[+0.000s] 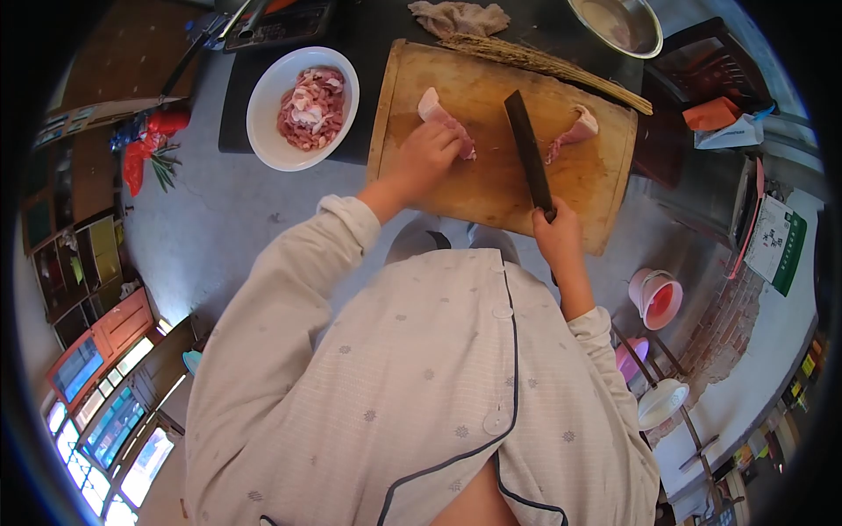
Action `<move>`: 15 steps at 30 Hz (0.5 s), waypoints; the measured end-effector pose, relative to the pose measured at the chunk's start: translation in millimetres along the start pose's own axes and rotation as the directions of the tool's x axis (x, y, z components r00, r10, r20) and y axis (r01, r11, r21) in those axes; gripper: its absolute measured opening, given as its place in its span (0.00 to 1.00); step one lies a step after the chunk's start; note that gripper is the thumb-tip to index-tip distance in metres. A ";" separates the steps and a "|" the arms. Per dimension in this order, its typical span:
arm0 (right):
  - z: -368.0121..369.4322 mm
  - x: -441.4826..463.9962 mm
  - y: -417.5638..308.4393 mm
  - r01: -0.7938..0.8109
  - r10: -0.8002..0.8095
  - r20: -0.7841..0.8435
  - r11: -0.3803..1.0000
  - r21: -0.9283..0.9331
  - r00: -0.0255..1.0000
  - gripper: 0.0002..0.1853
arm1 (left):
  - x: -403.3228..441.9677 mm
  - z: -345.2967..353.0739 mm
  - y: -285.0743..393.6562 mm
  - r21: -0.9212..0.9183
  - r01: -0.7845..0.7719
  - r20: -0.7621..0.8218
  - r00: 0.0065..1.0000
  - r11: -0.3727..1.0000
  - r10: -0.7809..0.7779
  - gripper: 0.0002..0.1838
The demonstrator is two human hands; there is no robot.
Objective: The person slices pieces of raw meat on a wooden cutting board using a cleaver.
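The cutting board (491, 188) lies at the near edge of a dark table (373, 61). On its left half, the left hand (427, 158) is clamped down on a strip of meat (433, 109), which shows at both ends of the fingers. The right hand (559, 235), well apart from the left, is closed around the handle of a knife (529, 153) at the board's near edge. The blade points toward the far edge; whether it touches the wood I cannot tell. Right of the blade, on the board, lies another piece of meat (574, 133).

Left of the board stands a white bowl (260, 114) holding a heap of cut meat (311, 110), pink with pale bits on top. Beyond the board's far right corner is a metal basin (647, 31); its pale contents are unclear. A straw bundle (553, 68) runs along the board's far edge, with a crumpled cloth (459, 17) behind it. Down to the right of the board sits a pink bucket (640, 289), reddish inside.
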State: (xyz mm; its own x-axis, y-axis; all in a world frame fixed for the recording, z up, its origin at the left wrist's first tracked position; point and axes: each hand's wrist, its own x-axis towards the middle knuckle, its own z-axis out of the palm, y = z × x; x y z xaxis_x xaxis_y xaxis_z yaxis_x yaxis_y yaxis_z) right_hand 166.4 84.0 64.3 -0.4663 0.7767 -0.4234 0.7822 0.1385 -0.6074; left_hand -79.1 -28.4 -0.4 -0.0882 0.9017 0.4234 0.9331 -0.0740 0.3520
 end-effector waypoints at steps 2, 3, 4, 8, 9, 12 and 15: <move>5.0 0.1 9.5 0.116 -0.118 -0.043 0.992 -0.046 0.992 0.14 | -6.7 5.9 4.0 0.013 0.059 -0.034 0.998 0.998 -0.058 0.11; 5.7 -1.6 8.9 0.172 -0.177 -0.060 0.982 -0.072 0.982 0.13 | -7.4 7.0 6.1 0.018 0.090 -0.052 0.995 0.996 -0.089 0.11; 5.0 -4.9 6.6 0.171 -0.174 -0.032 0.983 -0.073 0.984 0.13 | -6.1 8.9 7.1 -0.020 0.108 -0.058 0.992 0.994 -0.109 0.11; 0.0 -25.6 -18.1 0.139 -0.133 0.079 0.987 -0.082 0.988 0.15 | -3.9 16.3 3.6 -0.105 0.134 -0.069 0.988 0.985 -0.141 0.11; 0.9 -29.6 -22.5 0.122 -0.113 0.102 0.989 -0.088 0.988 0.16 | -4.4 18.9 2.1 -0.112 0.128 -0.070 0.988 0.986 -0.136 0.11; 7.3 -37.7 -30.4 0.091 -0.077 0.122 0.989 -0.115 0.990 0.16 | -5.9 25.5 0.9 -0.108 0.169 -0.059 0.983 0.980 -0.176 0.12; 18.2 -36.9 -31.3 0.040 -0.020 0.127 0.987 -0.156 0.992 0.15 | -3.5 25.9 3.1 -0.108 0.207 -0.071 0.974 0.972 -0.216 0.11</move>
State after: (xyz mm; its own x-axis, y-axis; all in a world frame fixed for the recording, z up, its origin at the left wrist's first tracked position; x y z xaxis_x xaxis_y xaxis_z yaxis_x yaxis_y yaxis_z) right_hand 151.6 39.8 86.6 -0.5303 0.6897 -0.4931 0.8179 0.2630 -0.5117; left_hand -66.9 -20.8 -22.4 -0.3117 0.8641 0.3953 0.8514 0.0692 0.5199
